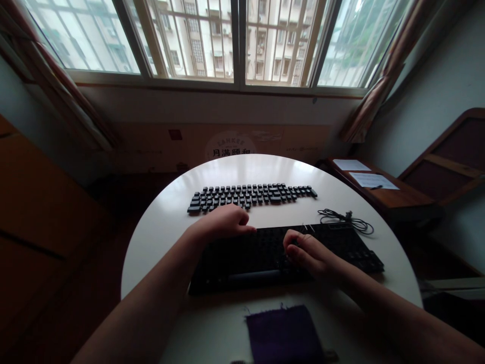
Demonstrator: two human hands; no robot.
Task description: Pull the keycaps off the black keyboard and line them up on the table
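A black keyboard (250,253) lies across the table in front of me, most of its keycaps off and a block still fitted at its right end. Over its lower middle, my right hand (306,250) is closed round a wire keycap puller (308,228), whose thin wires poke out past the fingers. My left hand (225,221) hovers at the keyboard's far edge, beside the front row of loose keycaps (253,194). Its fingers curl downward and its thumb points right; whatever they may hold is hidden. The keycaps stand in rows laid out like a keyboard.
A coiled black cable (350,221) lies behind the keyboard's right part. Near the front edge of the round white table (151,242) is a dark purple cloth (282,331) with a frayed edge. To the right, a wooden chair (382,197) carries papers (373,180) and a pen.
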